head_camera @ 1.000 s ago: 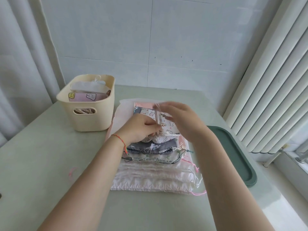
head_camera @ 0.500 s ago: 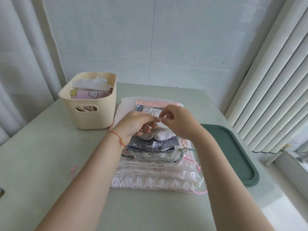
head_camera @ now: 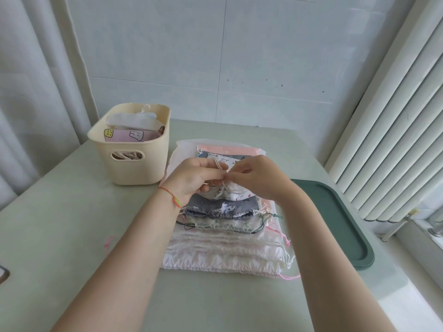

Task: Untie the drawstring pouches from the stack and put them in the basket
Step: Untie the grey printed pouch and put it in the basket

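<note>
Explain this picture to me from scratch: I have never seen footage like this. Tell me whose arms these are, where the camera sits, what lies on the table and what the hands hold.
There is no machine here. A person wears a wide-angle camera on the head, so you look forward and down along their own two bare arms.

On the pale green table lies a stack of drawstring pouches. Behind it to the left stands a cream basket, which already holds some pouches. To the right lies a dark green tray.

The left hand, with a red thread bracelet at the wrist, and the right hand meet over the top pouch. Both pinch its cream drawstring at the gathered mouth, apparently working the knot loose.
</note>
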{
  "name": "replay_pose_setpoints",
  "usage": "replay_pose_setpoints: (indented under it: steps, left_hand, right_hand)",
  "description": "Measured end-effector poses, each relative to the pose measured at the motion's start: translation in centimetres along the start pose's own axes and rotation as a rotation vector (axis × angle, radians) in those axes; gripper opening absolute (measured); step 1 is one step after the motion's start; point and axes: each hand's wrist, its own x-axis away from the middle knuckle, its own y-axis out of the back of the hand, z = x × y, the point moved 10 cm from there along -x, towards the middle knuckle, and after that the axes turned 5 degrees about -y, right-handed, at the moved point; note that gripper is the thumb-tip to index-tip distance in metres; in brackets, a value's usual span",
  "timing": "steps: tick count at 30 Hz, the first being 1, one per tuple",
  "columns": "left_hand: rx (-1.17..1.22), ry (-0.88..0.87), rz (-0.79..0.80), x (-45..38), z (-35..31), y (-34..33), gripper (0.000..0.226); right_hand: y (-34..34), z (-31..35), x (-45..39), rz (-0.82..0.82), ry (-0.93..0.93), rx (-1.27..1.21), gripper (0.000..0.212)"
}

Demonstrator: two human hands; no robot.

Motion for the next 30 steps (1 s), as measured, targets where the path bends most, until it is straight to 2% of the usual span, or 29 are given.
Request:
replay_pose_setpoints:
  steps: [3, 8, 11, 15, 20, 26, 30]
  left_hand:
    - [-0.071, -0.047, 0.003, 0.0, -0.6, -0.1, 0.018]
    - [-0.17, -0.175, 0.005, 0.0, -1.7, -0.6, 0.026]
    - [-0.292, -0.298, -0.07, 0.0, -2.6, 0.0, 0.029]
    - [-0.475, -0.413, -0.151, 0.2, -3.6, 0.3, 0.022]
    - [-0.522, -0.503, -0.208, 0.5, -3.8, 0.1, 0.024]
    - [-0.467, -0.495, -0.247, 0.2, -3.0, 0.4, 0.013]
    - [-0.367, -0.329, -0.232, -0.3, -1.6, 1.0, 0.01]
  right_hand:
    - [0.9, -0.3, -0.3, -0.102, 0.029, -0.041, 0.016]
    - [-0.6, -1.5, -0.8, -0.073, -0.03, -0.255, 0.019]
    - [-0.9, -2.0, -0.9, -0.095, -0.06, -0.364, 0.019]
    - [-1.1, -3.1, -1.0, -0.102, -0.12, -0.462, 0.019]
    - [-1.5, -3.4, -1.1, -0.127, -0.134, -0.55, 0.021]
    - [-1.6, -3.0, -1.0, -0.125, -0.104, -0.612, 0.024]
    - [-1.5, -3.3, -1.0, -0.137, -0.115, -0.612, 0.022]
